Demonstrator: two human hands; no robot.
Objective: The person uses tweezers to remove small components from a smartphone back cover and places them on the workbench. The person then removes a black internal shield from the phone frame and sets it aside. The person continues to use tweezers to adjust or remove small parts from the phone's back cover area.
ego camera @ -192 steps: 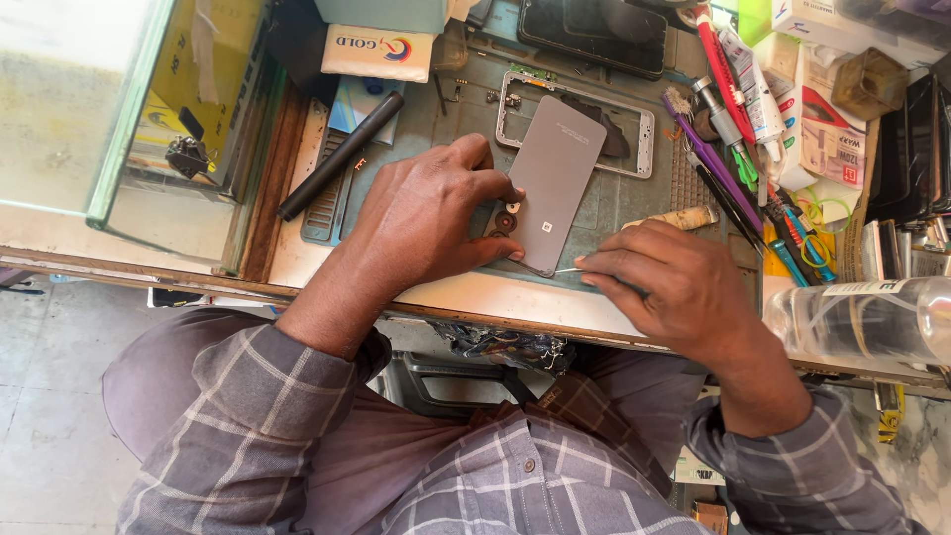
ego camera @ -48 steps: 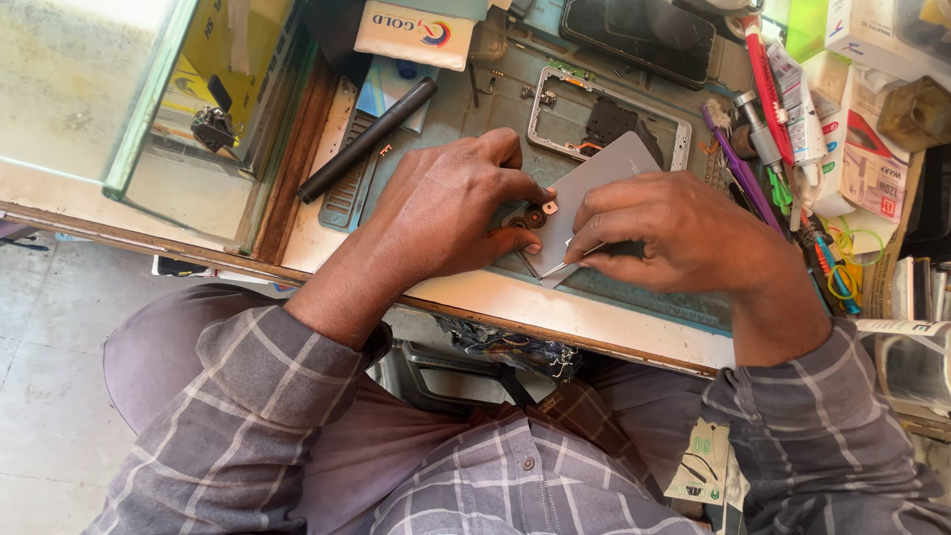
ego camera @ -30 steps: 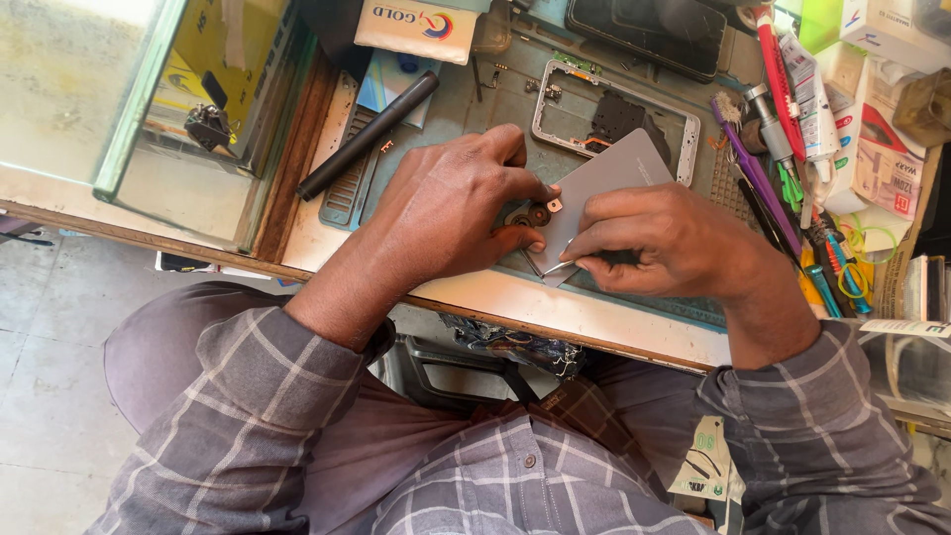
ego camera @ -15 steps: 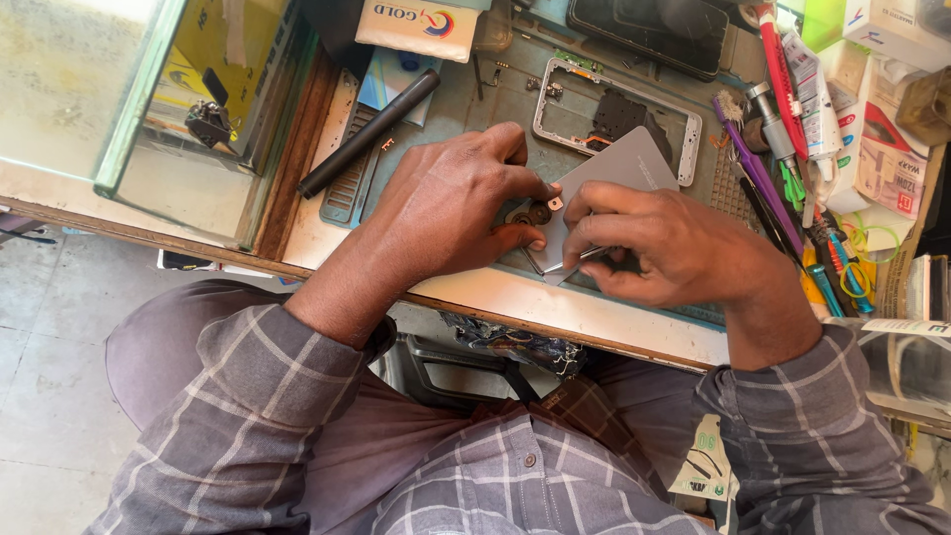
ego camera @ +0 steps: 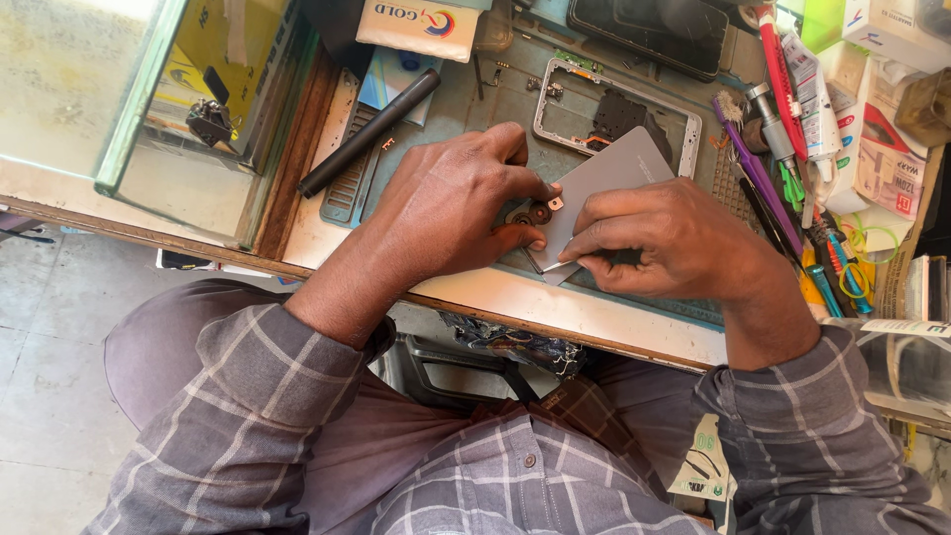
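Note:
A grey phone back cover [ego camera: 609,176] with round camera rings lies on the green work mat [ego camera: 495,99]. My left hand [ego camera: 451,203] presses down on its camera corner, thumb and fingers closed around that end. My right hand [ego camera: 669,238] holds a thin metal pry tool [ego camera: 555,266] whose tip sits at the cover's near edge. Just beyond the cover lies a silver phone frame [ego camera: 614,109] with dark parts inside.
A black cylinder-shaped tool [ego camera: 371,129] lies at the left of the mat. Screwdrivers, tubes and tweezers [ego camera: 783,129] crowd the right side. A dark phone [ego camera: 654,30] lies at the back. A glass display case [ego camera: 129,109] stands at the left.
Since 6.4 s ago my right hand has moved up onto the cover with the tool at its edge. Over the last second both hands have stayed nearly still.

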